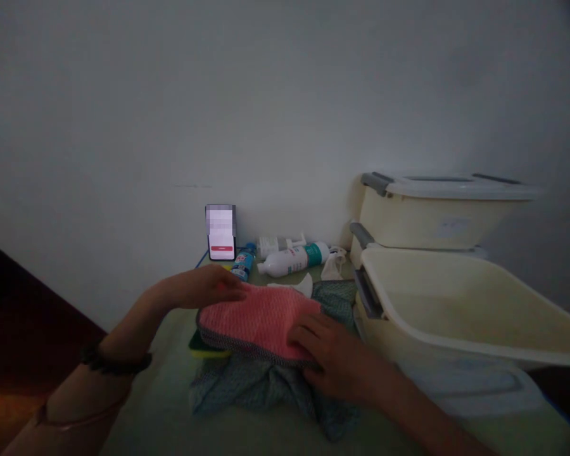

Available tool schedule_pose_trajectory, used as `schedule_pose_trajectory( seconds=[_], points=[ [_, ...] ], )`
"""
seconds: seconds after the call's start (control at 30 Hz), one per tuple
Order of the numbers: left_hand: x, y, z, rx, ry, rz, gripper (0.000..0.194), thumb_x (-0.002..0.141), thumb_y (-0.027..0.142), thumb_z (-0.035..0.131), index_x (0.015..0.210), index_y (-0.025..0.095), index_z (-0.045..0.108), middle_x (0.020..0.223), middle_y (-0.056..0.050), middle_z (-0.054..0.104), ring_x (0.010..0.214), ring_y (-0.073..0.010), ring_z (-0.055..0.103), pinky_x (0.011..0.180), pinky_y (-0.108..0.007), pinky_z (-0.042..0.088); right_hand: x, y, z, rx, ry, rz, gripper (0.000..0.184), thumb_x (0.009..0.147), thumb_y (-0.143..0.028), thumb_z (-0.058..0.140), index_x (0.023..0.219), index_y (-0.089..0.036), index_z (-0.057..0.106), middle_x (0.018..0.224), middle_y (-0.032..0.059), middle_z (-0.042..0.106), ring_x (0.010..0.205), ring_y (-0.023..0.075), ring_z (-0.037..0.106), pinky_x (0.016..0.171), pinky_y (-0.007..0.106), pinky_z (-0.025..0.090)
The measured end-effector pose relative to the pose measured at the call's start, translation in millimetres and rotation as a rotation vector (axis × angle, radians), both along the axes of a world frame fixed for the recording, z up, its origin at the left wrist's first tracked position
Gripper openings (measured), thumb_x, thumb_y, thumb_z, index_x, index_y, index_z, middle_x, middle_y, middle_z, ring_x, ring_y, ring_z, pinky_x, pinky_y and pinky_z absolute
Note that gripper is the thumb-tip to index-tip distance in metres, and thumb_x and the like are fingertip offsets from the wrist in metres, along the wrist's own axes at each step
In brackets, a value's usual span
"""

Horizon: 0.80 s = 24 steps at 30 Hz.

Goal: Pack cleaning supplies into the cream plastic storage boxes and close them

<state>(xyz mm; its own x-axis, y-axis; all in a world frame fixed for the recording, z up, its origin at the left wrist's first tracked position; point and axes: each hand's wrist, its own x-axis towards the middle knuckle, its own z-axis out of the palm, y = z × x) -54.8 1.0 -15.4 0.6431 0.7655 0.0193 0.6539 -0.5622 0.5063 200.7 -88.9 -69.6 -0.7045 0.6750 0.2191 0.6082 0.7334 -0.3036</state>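
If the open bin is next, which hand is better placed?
Probably the right hand: it touches the pink cloth at the end nearer the open bin; the left hand is farther away.

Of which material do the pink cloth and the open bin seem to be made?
Pink cloth: matt textile, perhaps microfibre, judging by its fine textured surface and draped folds. Open bin: likely smooth plastic, given its rounded, moulded-looking rim.

Dim, greyish light falls on a pale wall (285,95), marked by one faint horizontal line (192,186). A light-green table (159,396) stands before it. Lower left, a dark reddish area, probably floor (4,402), turns orange-brown.
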Motion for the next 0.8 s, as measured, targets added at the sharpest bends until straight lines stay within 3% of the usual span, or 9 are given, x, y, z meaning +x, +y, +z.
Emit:
schedule_pose_trajectory(
  seconds=[0.1, 0.17, 0.3, 0.37, 0.47, 0.57, 0.7, 0.8],
  points=[
    [16.3, -22.1, -11.4, 0.123, 0.026, 0.012, 0.023, 0.084, 0.033, 0.051, 0.082, 0.017, 0.068, 0.084, -0.006, 0.068, 0.080, -0.0178, 0.060, 0.075, -0.029, 0.046, 6.3, -3.4, 1.5, 0.096, 0.008, -0.031, 0.021, 0.076, -0.006, 0.052, 0.092, -0.017, 0.061, 0.093, 0.0063, 0.063, 0.088, 0.0194, 0.056, 0.080, 0.035, 0.046],
    [24.4, -37.3, -20.0, 0.077, -0.039, -0.110, 0.018, 0.085, 0.030, 0.052, 0.085, 0.017, 0.065, 0.088, -0.005, 0.066, 0.083, -0.0165, 0.060, 0.080, -0.029, 0.045, 9.2, -6.6, 1.0, 0.118, 0.024, -0.042, 0.021, 0.077, -0.004, 0.050, 0.087, -0.018, 0.062, 0.090, 0.0059, 0.063, 0.087, 0.0194, 0.056, 0.080, 0.035, 0.046],
    [29.4, -56.6, -35.7, -0.056, -0.022, -0.210, 0.030, 0.074, 0.039, 0.068, 0.098, 0.020, 0.064, 0.105, -0.005, 0.064, 0.098, -0.0199, 0.058, 0.086, -0.030, 0.045, 14.5, -9.9, -1.1, -0.163, 0.132, -0.102, 0.021, 0.075, -0.012, 0.058, 0.096, -0.018, 0.059, 0.096, 0.0036, 0.062, 0.086, 0.0158, 0.058, 0.074, 0.027, 0.047],
    [28.0, -58.5, -40.0, -0.039, 0.027, -0.205, 0.035, 0.071, 0.035, 0.071, 0.103, 0.021, 0.063, 0.111, -0.006, 0.062, 0.106, -0.0228, 0.055, 0.092, -0.034, 0.043, 15.9, -8.5, -2.5, -0.272, 0.127, -0.111, 0.017, 0.074, -0.017, 0.063, 0.090, -0.018, 0.060, 0.089, 0.0018, 0.062, 0.079, 0.0145, 0.057, 0.067, 0.024, 0.046],
    [24.0, -56.4, -41.2, -0.025, 0.056, -0.204, 0.031, 0.075, 0.027, 0.065, 0.105, 0.022, 0.063, 0.112, -0.006, 0.062, 0.109, -0.0232, 0.053, 0.095, -0.037, 0.041, 15.1, -4.6, -3.8, -0.298, 0.180, -0.099, 0.004, 0.078, -0.022, 0.061, 0.080, -0.018, 0.062, 0.078, 0.0002, 0.063, 0.073, 0.0132, 0.057, 0.066, 0.024, 0.044],
    [19.4, -54.6, -39.6, -0.039, 0.041, -0.178, 0.025, 0.081, 0.027, 0.057, 0.105, 0.022, 0.064, 0.107, -0.006, 0.063, 0.101, -0.0210, 0.057, 0.089, -0.034, 0.045, 11.9, -2.3, -5.0, -0.293, 0.385, -0.135, 0.012, 0.085, -0.026, 0.054, 0.085, -0.018, 0.063, 0.079, 0.0007, 0.065, 0.072, 0.0127, 0.058, 0.066, 0.025, 0.045],
    [15.2, -54.0, -41.5, 0.002, 0.012, -0.135, 0.022, 0.085, 0.024, 0.050, 0.102, 0.020, 0.064, 0.103, -0.006, 0.063, 0.094, -0.0189, 0.059, 0.085, -0.032, 0.047, 5.4, -4.0, -13.2, -0.230, 0.657, -0.293, 0.015, 0.090, -0.026, 0.046, 0.093, -0.020, 0.059, 0.089, 0.0032, 0.065, 0.082, 0.0151, 0.061, 0.072, 0.027, 0.047],
    [14.0, -52.2, -45.6, 0.074, 0.018, -0.109, 0.026, 0.082, 0.014, 0.049, 0.103, 0.019, 0.063, 0.106, -0.007, 0.063, 0.100, -0.0194, 0.057, 0.091, -0.033, 0.045, 1.8, -5.8, -21.2, -0.200, 0.748, -0.447, 0.016, 0.092, -0.029, 0.041, 0.096, -0.022, 0.054, 0.084, 0.0026, 0.063, 0.075, 0.0150, 0.061, 0.066, 0.026, 0.048]
  ],
)
